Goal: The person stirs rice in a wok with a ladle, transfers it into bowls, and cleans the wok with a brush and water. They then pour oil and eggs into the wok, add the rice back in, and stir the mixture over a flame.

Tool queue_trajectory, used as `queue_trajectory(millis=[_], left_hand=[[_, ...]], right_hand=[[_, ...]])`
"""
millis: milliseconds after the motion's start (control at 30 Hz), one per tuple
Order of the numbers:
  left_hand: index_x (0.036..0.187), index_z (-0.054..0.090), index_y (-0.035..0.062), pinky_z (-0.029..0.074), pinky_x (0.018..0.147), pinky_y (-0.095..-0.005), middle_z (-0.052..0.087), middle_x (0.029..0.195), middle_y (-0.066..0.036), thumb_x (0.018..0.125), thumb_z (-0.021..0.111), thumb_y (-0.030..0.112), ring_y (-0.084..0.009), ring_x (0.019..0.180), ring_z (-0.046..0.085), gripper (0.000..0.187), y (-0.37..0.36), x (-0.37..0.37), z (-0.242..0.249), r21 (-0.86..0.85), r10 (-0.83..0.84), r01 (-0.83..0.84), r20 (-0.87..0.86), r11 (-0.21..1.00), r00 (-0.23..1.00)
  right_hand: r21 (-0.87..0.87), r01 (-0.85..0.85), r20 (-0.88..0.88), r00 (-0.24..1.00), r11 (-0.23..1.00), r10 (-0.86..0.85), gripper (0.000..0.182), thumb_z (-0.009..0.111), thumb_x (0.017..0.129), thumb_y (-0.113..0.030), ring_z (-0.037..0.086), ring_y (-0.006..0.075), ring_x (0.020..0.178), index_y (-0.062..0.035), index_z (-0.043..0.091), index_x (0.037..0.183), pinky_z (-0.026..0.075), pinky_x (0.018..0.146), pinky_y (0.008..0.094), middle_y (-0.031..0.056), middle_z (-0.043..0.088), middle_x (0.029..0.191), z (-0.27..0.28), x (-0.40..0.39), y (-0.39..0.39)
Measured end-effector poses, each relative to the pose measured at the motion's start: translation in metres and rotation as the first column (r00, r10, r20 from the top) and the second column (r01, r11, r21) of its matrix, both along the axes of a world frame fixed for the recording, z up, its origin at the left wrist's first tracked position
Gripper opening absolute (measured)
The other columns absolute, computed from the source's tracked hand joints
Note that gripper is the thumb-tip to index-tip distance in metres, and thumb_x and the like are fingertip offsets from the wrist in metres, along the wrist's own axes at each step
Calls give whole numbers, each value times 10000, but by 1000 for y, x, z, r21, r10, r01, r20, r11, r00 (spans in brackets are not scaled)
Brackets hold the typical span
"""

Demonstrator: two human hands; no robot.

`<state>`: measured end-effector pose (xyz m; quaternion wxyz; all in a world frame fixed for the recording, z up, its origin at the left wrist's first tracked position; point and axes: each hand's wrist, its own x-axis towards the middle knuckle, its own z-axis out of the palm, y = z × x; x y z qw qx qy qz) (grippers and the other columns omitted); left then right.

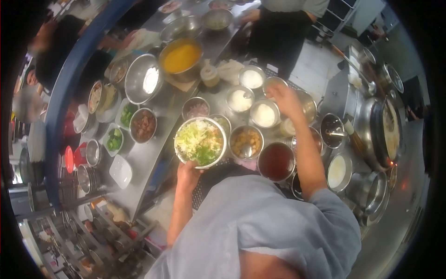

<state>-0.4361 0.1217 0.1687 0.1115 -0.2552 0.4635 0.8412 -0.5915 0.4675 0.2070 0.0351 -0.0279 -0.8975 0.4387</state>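
My left hand (188,175) grips the near rim of a white-rimmed bowl (200,142) holding chopped pale yellow and green vegetables. Farther right, my right hand (280,95) reaches over a small metal bowl (274,82), its fingers bent together; what they hold, if anything, is too small to tell. Beside that hand stand bowls of white powder (265,115), (240,100) and a third bowl of white powder (252,78). Between my arms are a bowl of orange-brown pieces (246,142) and a pot of dark red liquid (276,162).
A large pot of yellow liquid (181,56) and a squeeze bottle (209,75) stand ahead. Bowls of meat (143,125) and greens (113,139) are at left. A wok (390,128) is at right. Another person (278,32) stands across the counter.
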Motion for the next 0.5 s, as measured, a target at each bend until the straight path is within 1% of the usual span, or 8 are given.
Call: queue_trajectory(millis=[67,100,133,200,267,300,433,500], left_hand=[[1220,448,-36,451,540,-309,607,1037,-173,745,448,-26,-244,759,610,475,-3,2,-2,-11,-5,6,26,1000,1000],[1218,451,-32,455,543,-306,607,1060,-160,766,458,-23,-238,779,617,453,-3,3,-5,-17,-2,2,26,1000,1000],[1232,447,-15,465,552,-299,610,1070,-139,774,465,-28,-226,801,621,458,-5,3,-16,8,45,-46,38,999,998],[1255,436,8,476,564,-293,609,1084,-123,785,473,-31,-214,820,620,473,-5,-2,-18,-12,57,-57,36,998,998],[1260,428,22,485,574,-297,609,1074,-108,796,481,-26,-207,824,616,469,-5,-13,-22,4,16,-16,-28,1000,999],[1349,360,16,503,649,-298,560,1185,-119,808,496,45,-212,916,598,559,-8,-16,-22,-33,-57,55,-57,998,997],[1342,368,20,493,656,-323,564,1183,-119,815,492,39,-218,918,599,542,0,-21,-14,-51,40,-41,-6,998,999],[1331,377,13,490,641,-322,570,1170,-128,817,486,29,-226,904,604,526,-2,-20,-16,2,10,-10,-42,1000,999]], right_hand=[[-13,-9,7,1000,1000,9,299,540,922,-264,678,238,823,-21,670,1039,495,754,319,99,714,860,-5,0,-3],[-44,-18,-12,1000,999,17,310,539,927,-258,679,217,813,4,662,1038,492,745,305,112,714,871,-8,0,-6],[-82,-27,-4,1000,996,26,316,537,930,-262,678,203,814,5,659,1047,491,747,305,113,716,876,-17,-3,-7],[-87,-22,-1,1000,996,22,311,535,931,-261,677,195,817,-5,662,1054,491,753,306,102,720,882,-13,-2,-13],[-55,-15,-19,1000,998,14,307,532,932,-257,675,196,817,-10,663,1057,491,755,308,98,720,883,-9,-2,-16],[-37,-4,-28,1000,999,3,304,530,932,-256,674,196,817,-13,663,1059,490,757,308,96,720,884,-6,-3,-16],[-72,27,-35,999,997,-29,298,522,931,-254,674,208,828,-23,666,1054,490,764,313,99,719,884,-1,-6,-15],[-47,57,-88,994,997,-61,311,514,932,-274,675,222,834,-30,667,1049,491,770,318,99,718,883,0,-14,-7]])
